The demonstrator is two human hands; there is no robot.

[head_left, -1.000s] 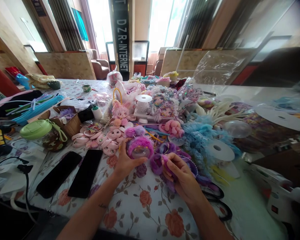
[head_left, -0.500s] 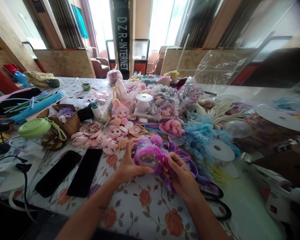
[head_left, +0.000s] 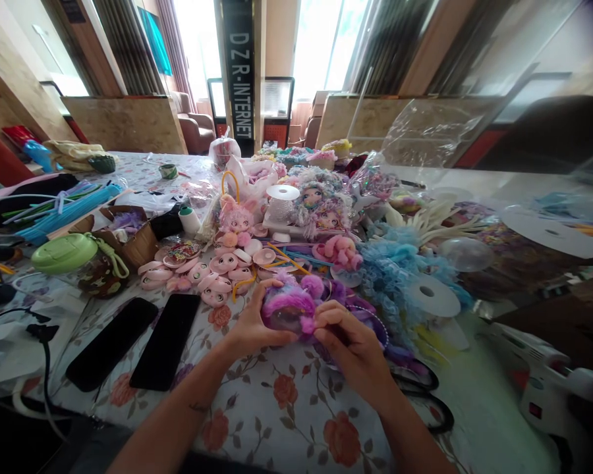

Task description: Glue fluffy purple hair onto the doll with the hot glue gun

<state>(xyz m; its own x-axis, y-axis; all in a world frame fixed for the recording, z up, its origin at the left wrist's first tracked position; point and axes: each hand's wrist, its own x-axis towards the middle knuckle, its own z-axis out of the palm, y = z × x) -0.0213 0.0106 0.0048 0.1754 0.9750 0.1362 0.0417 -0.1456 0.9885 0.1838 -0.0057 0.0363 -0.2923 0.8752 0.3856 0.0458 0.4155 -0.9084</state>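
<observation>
Near the middle of the table I hold a fuzzy purple-pink craft piece [head_left: 289, 308], a furry ring around a clear dome with pompoms on top. My left hand [head_left: 254, 319] grips its left side, thumb below and fingers above. With pinched fingertips, my right hand [head_left: 348, 332] works at the pink fuzz on its right edge; the exact bit pinched is partly hidden. Behind the right hand lie purple fluffy material and a string of pearly beads [head_left: 383, 322]. Black scissor handles [head_left: 437, 405] lie by the right forearm.
Pink doll faces [head_left: 215, 286] lie left of centre, with two dark phones [head_left: 165, 342] nearer me. A green-lidded jar [head_left: 64, 253] stands at left. Blue frilly trim [head_left: 395, 263] and a white spool [head_left: 432, 294] are at right, above a hot glue gun-like white machine [head_left: 534, 368].
My right hand has shifted its fingers up and inward to the fuzzy piece's right edge. The piece has tilted slightly in my left hand, which keeps its hold.
</observation>
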